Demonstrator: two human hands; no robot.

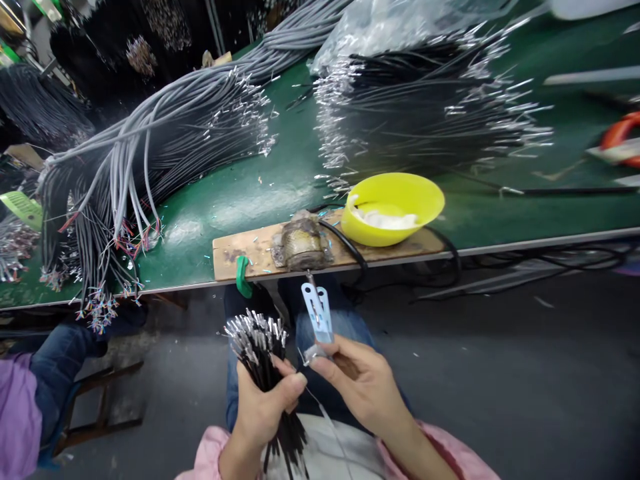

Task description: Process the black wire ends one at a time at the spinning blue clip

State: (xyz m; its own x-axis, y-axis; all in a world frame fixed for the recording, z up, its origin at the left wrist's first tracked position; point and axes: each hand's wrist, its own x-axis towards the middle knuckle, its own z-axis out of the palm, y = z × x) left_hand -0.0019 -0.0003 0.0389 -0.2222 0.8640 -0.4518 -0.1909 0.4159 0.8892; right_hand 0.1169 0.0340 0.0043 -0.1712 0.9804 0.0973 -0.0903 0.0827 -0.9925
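My left hand (265,407) is closed round a bundle of thin black wires (257,343) with bare silvery tips that fan out above my fist. My right hand (357,380) pinches the base of a small flat metal tool (317,313) with two upright blades, held just right of the wire tips. Both hands are over my lap, below the table edge. Straight ahead, a rusty metal block (301,245) sits on a wooden board (250,257) that a green clamp (243,277) fixes to the table.
A yellow bowl (395,203) with white material rests on the board's right end. Large piles of grey cables (150,147) and black tinned wires (425,107) cover the green table (280,180). Another person's leg in jeans (60,360) is at the left.
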